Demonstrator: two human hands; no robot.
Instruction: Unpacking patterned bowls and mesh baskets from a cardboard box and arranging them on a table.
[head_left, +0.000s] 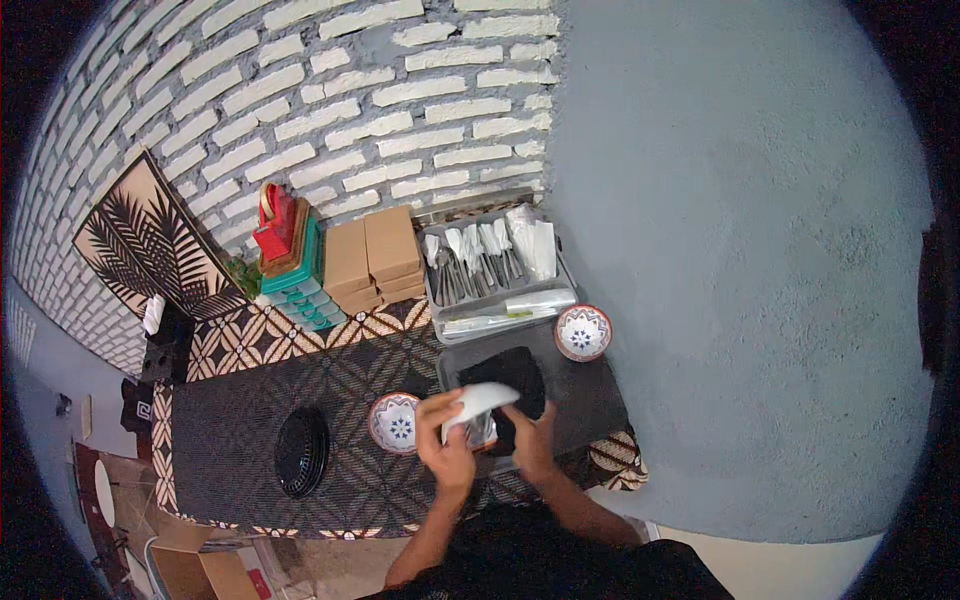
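Note:
My left hand (446, 446) grips a white bowl (489, 399) tilted on its side. Part of a patterned surface with an orange edge shows below the bowl's pale side. To the right, my right hand (534, 446) has a black cloth (514, 371) between thumb and fingers, close to the bowl's rim. The cloth spreads over a grey tray (450, 364) on the table. Left of my hands stands a patterned bowl (394, 422) with a blue motif, partly covered by my left fingers. A similar patterned bowl (583, 332) sits at the tray's far right corner.
Behind the tray, a grey cutlery organizer (439, 326) holds wrapped cutlery (480, 251). Cardboard boxes (373, 255), a teal drawer unit (300, 289) and a red tape dispenser (275, 225) line the brick wall. A black round object (301, 451) rests on the patterned tablecloth (225, 420).

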